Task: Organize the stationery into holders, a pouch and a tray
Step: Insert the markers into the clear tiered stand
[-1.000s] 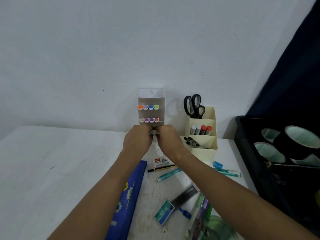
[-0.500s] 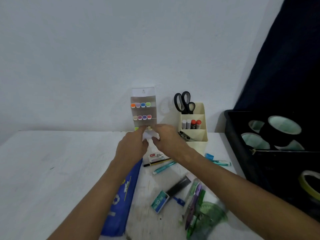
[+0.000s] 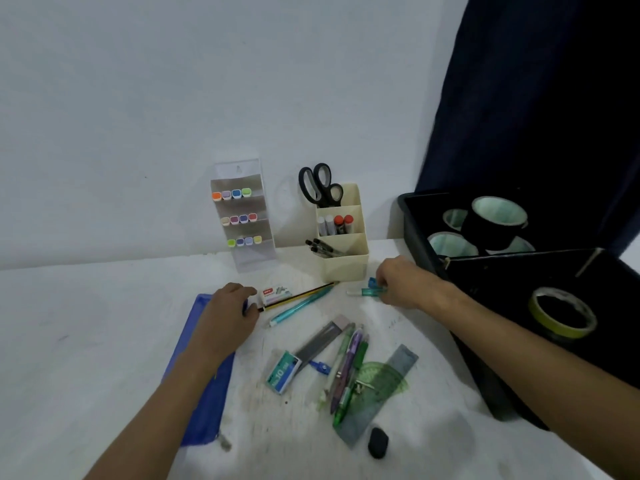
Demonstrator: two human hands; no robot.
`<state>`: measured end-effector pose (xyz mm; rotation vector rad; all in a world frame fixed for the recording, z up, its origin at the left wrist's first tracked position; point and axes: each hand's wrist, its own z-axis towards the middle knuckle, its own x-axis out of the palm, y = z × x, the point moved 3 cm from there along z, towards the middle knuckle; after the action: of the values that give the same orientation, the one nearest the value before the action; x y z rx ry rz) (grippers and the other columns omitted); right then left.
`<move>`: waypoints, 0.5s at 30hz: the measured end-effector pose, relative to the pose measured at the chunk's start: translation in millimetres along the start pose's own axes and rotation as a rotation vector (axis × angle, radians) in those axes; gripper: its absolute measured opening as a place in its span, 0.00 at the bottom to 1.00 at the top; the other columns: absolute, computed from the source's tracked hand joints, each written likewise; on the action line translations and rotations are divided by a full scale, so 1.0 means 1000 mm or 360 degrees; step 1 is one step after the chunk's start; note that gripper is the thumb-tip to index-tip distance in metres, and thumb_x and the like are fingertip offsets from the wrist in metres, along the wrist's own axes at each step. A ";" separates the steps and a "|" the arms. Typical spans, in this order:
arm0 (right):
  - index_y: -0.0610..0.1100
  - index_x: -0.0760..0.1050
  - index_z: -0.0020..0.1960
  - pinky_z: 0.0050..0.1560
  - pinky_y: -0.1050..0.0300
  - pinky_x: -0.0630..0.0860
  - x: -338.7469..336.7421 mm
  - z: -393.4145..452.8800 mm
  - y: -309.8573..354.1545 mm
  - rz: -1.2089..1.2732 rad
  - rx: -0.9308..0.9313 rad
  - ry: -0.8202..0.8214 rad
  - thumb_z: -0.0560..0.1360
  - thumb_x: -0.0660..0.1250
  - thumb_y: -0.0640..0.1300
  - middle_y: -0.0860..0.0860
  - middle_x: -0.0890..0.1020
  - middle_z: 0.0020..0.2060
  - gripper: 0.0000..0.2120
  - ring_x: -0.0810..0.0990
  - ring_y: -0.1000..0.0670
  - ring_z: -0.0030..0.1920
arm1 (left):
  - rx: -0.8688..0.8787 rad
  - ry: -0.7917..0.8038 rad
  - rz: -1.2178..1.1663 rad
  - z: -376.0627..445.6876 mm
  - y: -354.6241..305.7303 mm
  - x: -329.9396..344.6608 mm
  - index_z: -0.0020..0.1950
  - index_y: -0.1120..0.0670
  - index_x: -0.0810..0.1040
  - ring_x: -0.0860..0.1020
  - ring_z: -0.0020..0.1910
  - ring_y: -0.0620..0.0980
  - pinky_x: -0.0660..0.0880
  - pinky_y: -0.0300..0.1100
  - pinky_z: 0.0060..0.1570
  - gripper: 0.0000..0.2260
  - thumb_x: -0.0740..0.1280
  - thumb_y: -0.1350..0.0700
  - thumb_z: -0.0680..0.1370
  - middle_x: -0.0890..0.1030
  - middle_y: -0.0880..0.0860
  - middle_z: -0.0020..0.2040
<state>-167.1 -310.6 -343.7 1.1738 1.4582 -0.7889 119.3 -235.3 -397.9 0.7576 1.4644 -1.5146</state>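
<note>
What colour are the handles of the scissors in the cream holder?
Black. The scissors stand in the holder, seen in the head view.

Blue pouch (image 3: 204, 375), cream holder (image 3: 346, 261), black tray (image 3: 415, 230), green protractor (image 3: 384, 379)

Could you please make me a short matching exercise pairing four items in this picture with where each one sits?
Things:
1. scissors
2. black eraser
3. yellow tape roll
4. pouch

Places:
A. under the left arm
B. in the black tray
C. in the cream holder's back compartment
D. on the table near the ruler's near end

Pairs: 1-C, 2-D, 3-B, 4-A
</note>
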 end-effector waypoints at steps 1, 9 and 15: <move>0.42 0.76 0.59 0.51 0.51 0.80 0.002 -0.001 -0.003 -0.0035 0.0039 0.0041 0.73 0.68 0.42 0.44 0.78 0.55 0.14 0.80 0.44 0.51 | -0.0011 0.0019 0.0011 0.000 0.001 0.002 0.65 0.58 0.76 0.75 0.59 0.52 0.69 0.40 0.60 0.16 0.65 0.58 0.77 0.77 0.56 0.61; 0.38 0.71 0.62 0.53 0.54 0.75 0.010 -0.003 -0.011 -0.0194 0.0171 0.0147 0.78 0.59 0.37 0.41 0.75 0.59 0.13 0.77 0.42 0.58 | -0.0040 0.0073 0.0048 0.000 0.001 0.006 0.68 0.56 0.73 0.74 0.60 0.52 0.71 0.43 0.61 0.18 0.64 0.57 0.78 0.76 0.55 0.64; 0.38 0.72 0.59 0.46 0.55 0.74 0.009 -0.007 -0.009 -0.0251 0.0132 0.0175 0.78 0.60 0.37 0.42 0.77 0.56 0.11 0.79 0.43 0.53 | -0.0041 0.0072 0.0058 0.002 0.003 0.006 0.68 0.56 0.73 0.73 0.61 0.52 0.70 0.43 0.61 0.18 0.63 0.56 0.79 0.76 0.56 0.64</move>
<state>-177.1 -304.6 -352.3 1.1906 1.6378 -0.9119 119.5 -238.5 -404.0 0.8032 1.4928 -1.4569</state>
